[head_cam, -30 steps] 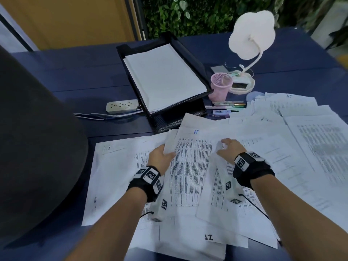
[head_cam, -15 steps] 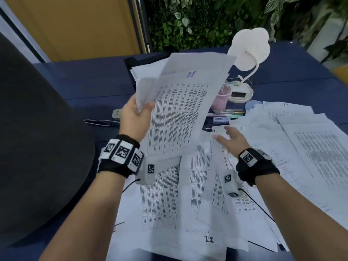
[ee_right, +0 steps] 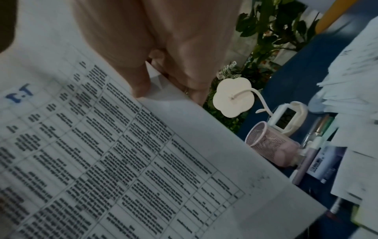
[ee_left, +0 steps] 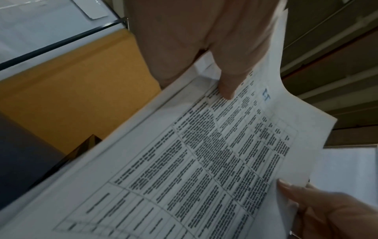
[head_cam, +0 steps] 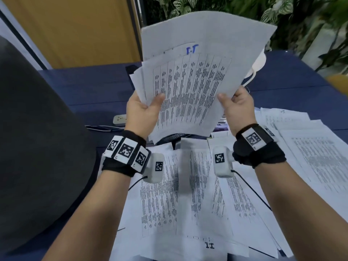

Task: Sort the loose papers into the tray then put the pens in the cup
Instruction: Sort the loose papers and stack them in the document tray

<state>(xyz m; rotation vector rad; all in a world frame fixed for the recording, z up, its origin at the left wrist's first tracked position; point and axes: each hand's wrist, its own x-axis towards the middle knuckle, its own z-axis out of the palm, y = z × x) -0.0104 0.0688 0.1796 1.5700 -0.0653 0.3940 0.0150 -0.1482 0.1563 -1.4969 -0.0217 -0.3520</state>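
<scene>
I hold a sheaf of printed papers upright in front of me, well above the table. My left hand grips its lower left edge, thumb on the front. My right hand pinches the lower right edge. The left wrist view shows the top sheet with its table of text. The black tray is mostly hidden behind the sheaf. Many loose papers cover the table below my wrists. In the right wrist view the pink mesh cup stands empty, with pens lying beside it.
A white lamp with a small display base stands behind the cup. A power strip lies left of the tray on the blue table. A dark rounded chair back fills the left side. Plants line the far edge.
My left hand lifted the sheaf off the table and raised it upright. My right hand left the pile and took hold of the sheaf's right edge.
</scene>
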